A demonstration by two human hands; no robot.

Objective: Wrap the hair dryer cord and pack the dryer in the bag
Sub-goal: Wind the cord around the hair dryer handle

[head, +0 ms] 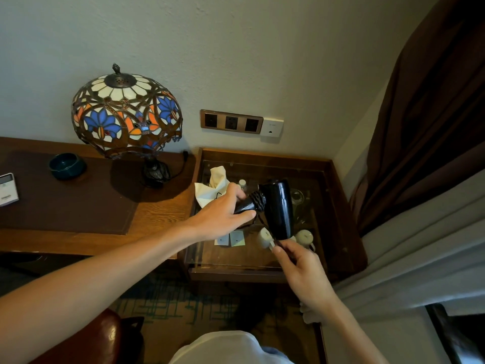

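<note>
A glossy black hair dryer hangs over the glass-topped side table, barrel pointing down. My left hand grips its handle. Several turns of black cord are wound where the handle meets the body. A loose stretch of the cord runs down to my right hand, which pinches it just below the barrel. The white cloth bag lies crumpled on the glass behind my left hand.
White cups and glasses show under the glass top, with two sachets. A stained-glass lamp, a dark bowl and a remote stand on the desk. Wall sockets behind, curtains right.
</note>
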